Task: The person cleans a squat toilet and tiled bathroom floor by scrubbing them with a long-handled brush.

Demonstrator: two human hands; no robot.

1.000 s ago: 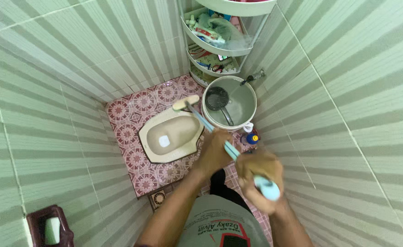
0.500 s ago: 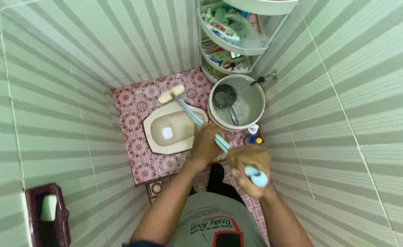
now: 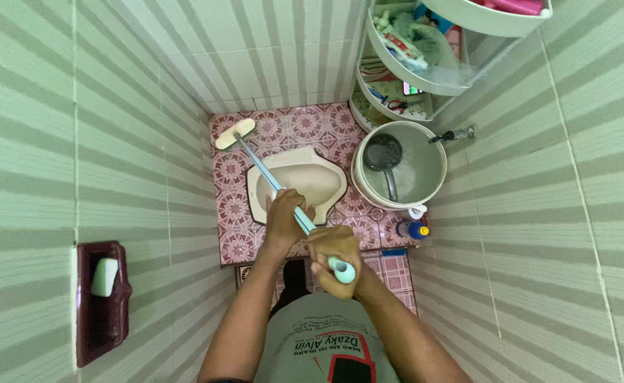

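Observation:
Both my hands grip a long light-blue brush handle (image 3: 268, 176). My left hand (image 3: 283, 220) holds it lower down the shaft, over the squat toilet pan (image 3: 326, 186). My right hand (image 3: 333, 253) is closed round the handle's rounded top end, close to my chest. The cream brush head (image 3: 235, 133) rests on the pink patterned floor tiles (image 3: 294, 126) at the far left corner, beyond the pan.
A white bucket (image 3: 434, 186) with water and a dark dipper (image 3: 384, 157) stands right of the pan, under a wall tap (image 3: 457, 133). Small bottles (image 3: 413, 230) sit by it. Corner shelves (image 3: 425, 85) hold toiletries. A maroon soap dish (image 3: 103, 301) with soap hangs on the left wall.
The brush head has slid from beside the bucket leftward to the far left corner of the floor. Both hands keep hold of the handle and have moved with it.

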